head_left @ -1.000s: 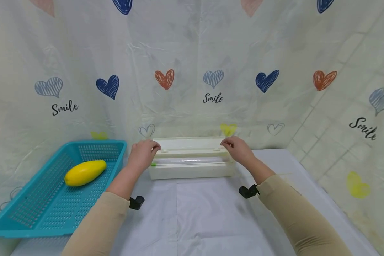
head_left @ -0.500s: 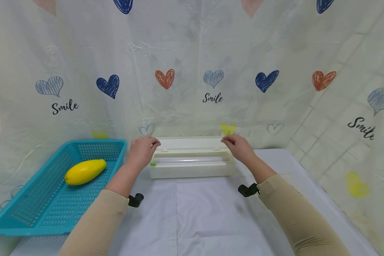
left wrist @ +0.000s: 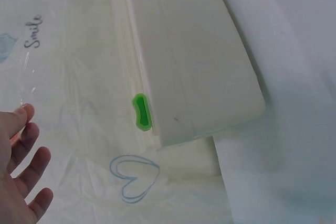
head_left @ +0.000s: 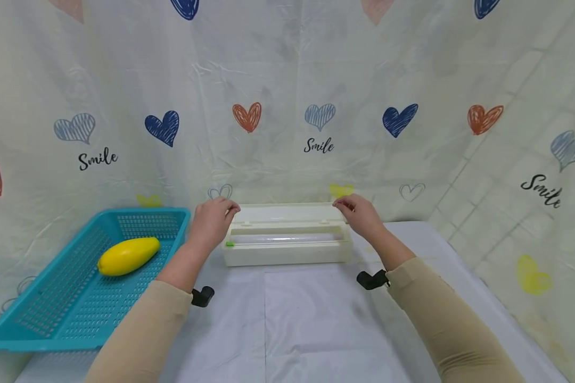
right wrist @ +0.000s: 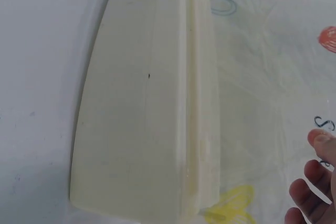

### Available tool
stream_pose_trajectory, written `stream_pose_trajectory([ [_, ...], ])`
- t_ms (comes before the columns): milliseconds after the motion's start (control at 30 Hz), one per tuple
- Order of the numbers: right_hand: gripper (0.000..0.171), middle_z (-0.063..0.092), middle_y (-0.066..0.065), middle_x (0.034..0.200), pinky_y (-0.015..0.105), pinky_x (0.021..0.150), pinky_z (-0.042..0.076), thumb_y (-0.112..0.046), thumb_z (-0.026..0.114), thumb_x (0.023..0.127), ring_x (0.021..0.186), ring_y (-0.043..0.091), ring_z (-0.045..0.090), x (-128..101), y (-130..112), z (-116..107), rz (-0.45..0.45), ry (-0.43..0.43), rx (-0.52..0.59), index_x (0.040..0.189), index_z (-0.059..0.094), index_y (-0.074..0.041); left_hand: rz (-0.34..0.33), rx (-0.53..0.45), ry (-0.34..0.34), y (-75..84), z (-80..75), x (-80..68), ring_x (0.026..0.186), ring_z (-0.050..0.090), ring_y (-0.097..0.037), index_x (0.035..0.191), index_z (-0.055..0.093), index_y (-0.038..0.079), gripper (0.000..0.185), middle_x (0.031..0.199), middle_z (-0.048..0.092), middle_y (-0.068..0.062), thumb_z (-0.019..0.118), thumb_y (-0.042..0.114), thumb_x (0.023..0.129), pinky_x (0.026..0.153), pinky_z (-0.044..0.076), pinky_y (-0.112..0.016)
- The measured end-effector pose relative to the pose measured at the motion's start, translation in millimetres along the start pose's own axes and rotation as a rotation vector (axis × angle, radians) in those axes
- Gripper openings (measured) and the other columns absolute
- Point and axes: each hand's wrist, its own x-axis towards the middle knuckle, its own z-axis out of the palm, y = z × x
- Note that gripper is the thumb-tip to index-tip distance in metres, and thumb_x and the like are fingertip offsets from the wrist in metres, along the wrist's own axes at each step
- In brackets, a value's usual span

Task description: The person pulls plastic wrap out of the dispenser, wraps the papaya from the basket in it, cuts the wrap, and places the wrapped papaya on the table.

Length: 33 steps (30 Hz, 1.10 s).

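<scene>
A white cling film dispenser (head_left: 287, 256) stands on the table by the back curtain, its lid (head_left: 278, 214) raised. The clear film roll (head_left: 287, 238) shows in the opening, and a green slide cutter (left wrist: 142, 112) sits at the left end. My left hand (head_left: 211, 221) pinches a clear sheet of film (left wrist: 24, 85) between thumb and forefinger above the left end, other fingers loosely bent. Above the right end, my right hand (head_left: 362, 215) has thumb and forefinger together in the same pinch. The film between the hands is barely visible.
A blue perforated basket (head_left: 88, 319) stands at the left, holding a yellow papaya-like fruit (head_left: 128, 256). A heart-printed plastic curtain (head_left: 278, 64) hangs right behind the dispenser. White cloth (head_left: 311, 330) covers the table in front.
Both hands have risen slightly above the dispenser, still pinching. More of the opening and roll now shows beneath them. The basket and fruit stay put.
</scene>
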Motion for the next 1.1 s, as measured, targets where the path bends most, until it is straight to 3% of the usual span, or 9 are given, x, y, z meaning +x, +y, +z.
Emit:
stream_pose_trajectory([
  [267,0.023,0.062,0.011,0.105,0.039,0.072,0.045,-0.019,0.054,0.104,0.087,0.026,0.053,2.5,-4.2,-6.3,-0.021,0.019,0.006,0.114,0.070,-0.007,0.002,0.016,0.023,2.3,-7.0,3.5,0.110,0.059,-0.028,0.115,0.072,0.015,0.021,0.112,0.068,-0.004,0.058,0.025,0.102,0.100,0.041,-0.052],
  [533,0.024,0.061,0.010,0.110,0.040,0.074,0.047,-0.021,0.054,0.104,0.092,0.026,0.055,7.1,-7.3,-13.1,-0.043,0.059,0.029,0.114,0.071,-0.008,0.067,0.035,0.065,4.7,-17.8,9.0,0.102,0.061,-0.030,0.111,0.072,0.015,0.020,0.105,0.068,-0.004,0.057,0.024,0.102,0.089,0.045,-0.052],
  [700,0.025,0.062,0.010,0.112,0.042,0.075,0.046,-0.022,0.054,0.104,0.095,0.027,0.055,7.6,-10.8,-18.5,-0.050,0.076,0.040,0.115,0.071,-0.007,0.063,0.049,0.069,8.7,-25.0,11.4,0.102,0.061,-0.029,0.112,0.072,0.015,0.020,0.105,0.067,-0.004,0.056,0.024,0.103,0.086,0.046,-0.049],
  [1100,0.029,0.063,0.010,0.121,0.041,0.073,0.044,-0.027,0.051,0.105,0.098,0.028,0.053,9.6,-22.6,-30.3,0.009,0.069,0.031,0.123,0.067,-0.010,0.080,0.027,0.126,14.1,-39.5,15.3,0.104,0.061,-0.030,0.111,0.073,0.015,0.020,0.110,0.068,-0.005,0.059,0.024,0.101,0.090,0.044,-0.051],
])
